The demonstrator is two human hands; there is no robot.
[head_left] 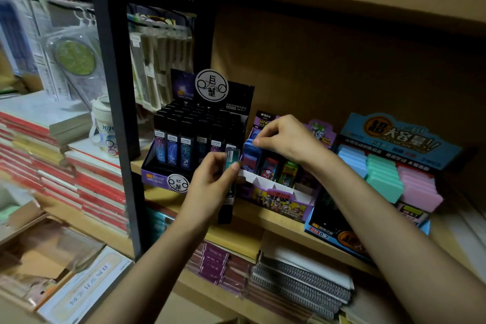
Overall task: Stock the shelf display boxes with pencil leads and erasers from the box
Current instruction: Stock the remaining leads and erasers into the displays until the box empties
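Wooden shelf (273,221); left-hand fingers (218,159) grip slim teal tube (233,156), right-hand fingers (266,131) pinch blue case (249,154).

Left hand (213,179) and right hand (285,139) both reach forward in pinching grips.

The left display box (157,176) is black with a purple front. Its black lead tubes (172,151) carry starry blue and violet labels with white constellation lines. The middle display box (284,205) is purple with a cartoon-hero print and white dividers (263,180). The right display box (394,134) is sky blue with orange-and-black lettering and is filled with pale blue, mint and pink cases (384,176). The left hand (210,184) holds a teal-and-black lead case (232,156); the right hand (286,139) pinches a blue case (249,151).
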